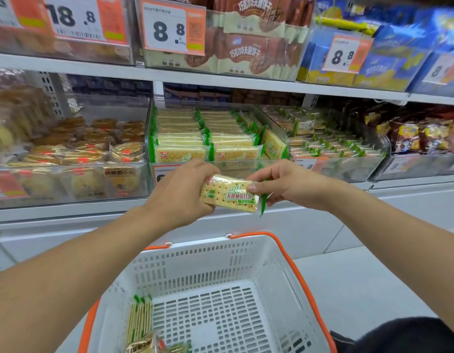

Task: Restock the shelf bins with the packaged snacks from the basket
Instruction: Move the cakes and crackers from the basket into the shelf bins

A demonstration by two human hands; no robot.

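Both my hands hold a small stack of green-and-cream cracker packs (pixel 229 196) in front of the shelf. My left hand (pixel 181 192) grips the stack's left end, and my right hand (pixel 287 186) pinches its right end. Just behind them stands a clear shelf bin (pixel 280 135) filled with rows of the same cracker packs (pixel 208 138). Below, a white basket (pixel 213 261) with orange handles holds a few more cracker packs (pixel 139 319) upright in its near left corner.
Clear bins of pastries (pixel 88 143) sit to the left and bins of other snack packs (pixel 333 143) to the right. The upper shelf carries brown biscuit packs (pixel 246 49), blue bags (pixel 399 59) and price tags. A grey floor (pixel 361 284) lies beside the basket.
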